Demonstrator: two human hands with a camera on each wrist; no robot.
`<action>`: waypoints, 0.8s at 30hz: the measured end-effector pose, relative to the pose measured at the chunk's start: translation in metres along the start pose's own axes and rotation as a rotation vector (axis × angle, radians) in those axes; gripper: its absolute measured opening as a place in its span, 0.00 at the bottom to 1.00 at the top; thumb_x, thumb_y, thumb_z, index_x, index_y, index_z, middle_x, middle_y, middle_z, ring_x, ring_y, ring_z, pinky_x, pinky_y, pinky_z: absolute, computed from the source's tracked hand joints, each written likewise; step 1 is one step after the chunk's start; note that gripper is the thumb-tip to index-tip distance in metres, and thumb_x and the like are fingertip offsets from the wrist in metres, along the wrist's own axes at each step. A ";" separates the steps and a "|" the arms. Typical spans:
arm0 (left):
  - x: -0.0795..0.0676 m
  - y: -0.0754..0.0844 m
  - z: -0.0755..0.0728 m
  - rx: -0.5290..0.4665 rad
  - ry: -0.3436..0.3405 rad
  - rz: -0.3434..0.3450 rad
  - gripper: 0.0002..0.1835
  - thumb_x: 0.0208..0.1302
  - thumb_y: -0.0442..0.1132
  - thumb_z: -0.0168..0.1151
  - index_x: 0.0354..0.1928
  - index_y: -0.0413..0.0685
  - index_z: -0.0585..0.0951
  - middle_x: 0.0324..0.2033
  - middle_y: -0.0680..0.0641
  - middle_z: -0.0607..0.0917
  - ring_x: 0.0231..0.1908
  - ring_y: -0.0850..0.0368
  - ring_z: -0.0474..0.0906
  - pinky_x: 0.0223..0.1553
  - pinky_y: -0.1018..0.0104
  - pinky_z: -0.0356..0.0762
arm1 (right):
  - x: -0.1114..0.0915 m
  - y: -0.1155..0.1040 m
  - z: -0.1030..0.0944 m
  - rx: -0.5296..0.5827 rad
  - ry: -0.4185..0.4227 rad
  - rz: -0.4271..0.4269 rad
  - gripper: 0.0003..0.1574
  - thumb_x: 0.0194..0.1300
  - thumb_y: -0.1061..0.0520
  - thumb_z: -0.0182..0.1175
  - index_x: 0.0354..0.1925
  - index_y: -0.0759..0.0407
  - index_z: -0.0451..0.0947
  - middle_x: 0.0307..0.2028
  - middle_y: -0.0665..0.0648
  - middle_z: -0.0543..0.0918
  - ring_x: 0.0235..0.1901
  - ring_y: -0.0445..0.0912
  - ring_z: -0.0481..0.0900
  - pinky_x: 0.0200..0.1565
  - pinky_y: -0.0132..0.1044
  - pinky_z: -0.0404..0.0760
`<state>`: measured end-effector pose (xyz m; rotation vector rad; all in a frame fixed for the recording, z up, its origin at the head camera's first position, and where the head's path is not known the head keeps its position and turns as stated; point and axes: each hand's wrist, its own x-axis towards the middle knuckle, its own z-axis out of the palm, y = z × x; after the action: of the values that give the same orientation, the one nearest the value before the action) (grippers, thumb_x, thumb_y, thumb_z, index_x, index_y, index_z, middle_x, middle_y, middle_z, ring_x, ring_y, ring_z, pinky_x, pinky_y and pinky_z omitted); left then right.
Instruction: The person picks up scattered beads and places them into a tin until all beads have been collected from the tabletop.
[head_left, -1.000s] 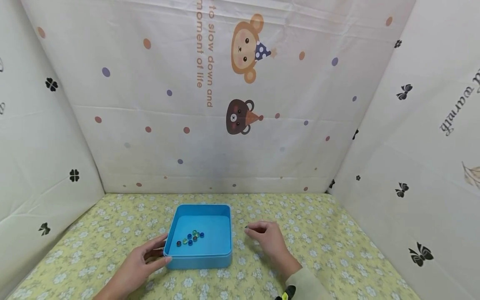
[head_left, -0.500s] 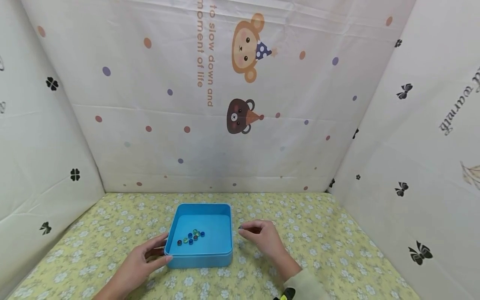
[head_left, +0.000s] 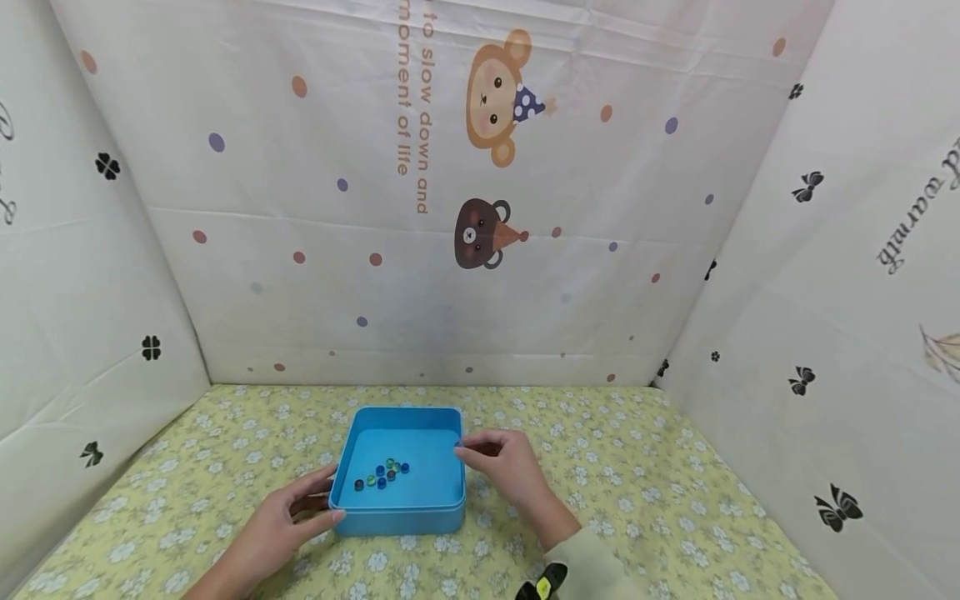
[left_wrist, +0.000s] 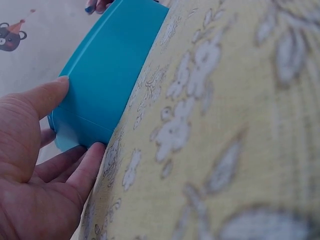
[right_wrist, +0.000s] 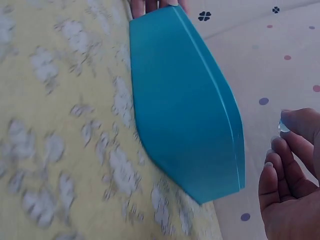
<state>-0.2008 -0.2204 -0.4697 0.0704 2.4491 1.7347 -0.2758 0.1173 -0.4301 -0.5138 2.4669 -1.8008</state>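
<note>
A square, open-topped blue box [head_left: 401,522] sits on the flowered cloth, with several blue, green and brown glass marbles [head_left: 382,482] lying loose on its floor. My left hand [head_left: 279,527] holds the box at its front left corner. In the left wrist view its thumb [left_wrist: 54,95] lies on one wall while the fingers [left_wrist: 87,167] bend round the corner below. Between thumb and forefinger my right hand [head_left: 510,468] pinches one bluish glass marble [right_wrist: 283,127]. Those fingertips are at the box's right rim, above it in the right wrist view.
Yellow floral cloth [head_left: 600,483] covers the table surface around the box. White printed sheets form a back wall [head_left: 420,308], a left wall [head_left: 82,317] and a right wall [head_left: 780,317] about the work area.
My right hand has moved left with the marble, from the cloth beside the box up to its right rim. The left hand, the box and the marbles in it stay put.
</note>
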 end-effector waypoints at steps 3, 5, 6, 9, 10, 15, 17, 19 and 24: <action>0.000 0.000 0.000 0.001 0.004 -0.003 0.44 0.66 0.50 0.71 0.80 0.53 0.62 0.71 0.32 0.72 0.63 0.41 0.78 0.60 0.63 0.89 | 0.004 -0.005 0.006 0.001 -0.009 -0.014 0.19 0.68 0.46 0.70 0.50 0.58 0.89 0.50 0.56 0.89 0.45 0.43 0.85 0.50 0.49 0.95; 0.000 0.000 0.000 0.001 0.006 -0.005 0.44 0.66 0.50 0.71 0.79 0.52 0.62 0.70 0.33 0.72 0.63 0.41 0.78 0.60 0.63 0.90 | 0.006 -0.007 0.010 -0.002 -0.015 -0.026 0.17 0.69 0.47 0.70 0.49 0.56 0.89 0.50 0.56 0.88 0.45 0.43 0.85 0.50 0.47 0.95; 0.000 0.000 0.000 0.001 0.006 -0.002 0.44 0.66 0.50 0.71 0.79 0.52 0.62 0.70 0.32 0.72 0.63 0.40 0.78 0.60 0.63 0.90 | 0.007 -0.008 0.012 -0.007 -0.016 -0.032 0.16 0.69 0.47 0.70 0.49 0.55 0.89 0.50 0.56 0.88 0.45 0.43 0.85 0.49 0.45 0.95; -0.001 0.000 0.000 -0.003 -0.005 0.002 0.45 0.66 0.50 0.71 0.80 0.51 0.61 0.71 0.32 0.71 0.63 0.40 0.77 0.61 0.62 0.89 | 0.012 -0.011 0.018 -0.023 -0.017 -0.047 0.14 0.69 0.48 0.70 0.48 0.53 0.89 0.49 0.56 0.89 0.45 0.43 0.85 0.47 0.41 0.95; -0.001 0.000 0.000 -0.004 -0.007 0.004 0.45 0.66 0.50 0.71 0.80 0.51 0.61 0.71 0.31 0.71 0.63 0.40 0.77 0.61 0.62 0.89 | 0.013 -0.013 0.020 -0.025 -0.018 -0.051 0.14 0.69 0.48 0.70 0.48 0.53 0.89 0.48 0.55 0.89 0.44 0.43 0.85 0.46 0.40 0.95; -0.001 -0.001 0.000 -0.001 -0.012 0.011 0.45 0.67 0.50 0.70 0.80 0.50 0.60 0.70 0.31 0.71 0.63 0.40 0.78 0.61 0.62 0.89 | 0.020 -0.019 0.030 -0.050 -0.023 -0.046 0.14 0.68 0.47 0.70 0.47 0.52 0.90 0.46 0.53 0.89 0.44 0.43 0.84 0.45 0.40 0.94; -0.001 0.000 0.000 -0.003 -0.010 0.011 0.45 0.66 0.51 0.71 0.80 0.50 0.61 0.70 0.31 0.72 0.63 0.40 0.78 0.61 0.62 0.89 | 0.023 -0.020 0.034 -0.056 -0.025 -0.044 0.14 0.68 0.47 0.70 0.47 0.52 0.90 0.46 0.52 0.89 0.45 0.43 0.84 0.45 0.38 0.93; -0.001 -0.001 0.000 -0.007 -0.015 0.014 0.45 0.66 0.51 0.71 0.80 0.51 0.60 0.70 0.31 0.71 0.63 0.40 0.77 0.62 0.61 0.88 | 0.026 -0.021 0.038 -0.057 -0.022 -0.041 0.13 0.68 0.46 0.70 0.46 0.51 0.90 0.46 0.51 0.89 0.45 0.43 0.84 0.44 0.34 0.92; -0.001 -0.001 0.000 -0.011 -0.021 0.018 0.45 0.66 0.50 0.70 0.80 0.50 0.60 0.70 0.30 0.71 0.63 0.40 0.77 0.63 0.60 0.88 | 0.032 -0.024 0.046 -0.050 -0.022 -0.033 0.13 0.67 0.46 0.71 0.45 0.50 0.90 0.44 0.49 0.89 0.43 0.41 0.85 0.44 0.33 0.92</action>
<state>-0.1998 -0.2213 -0.4702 0.1095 2.4315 1.7458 -0.2897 0.0591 -0.4174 -0.5773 2.5086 -1.7391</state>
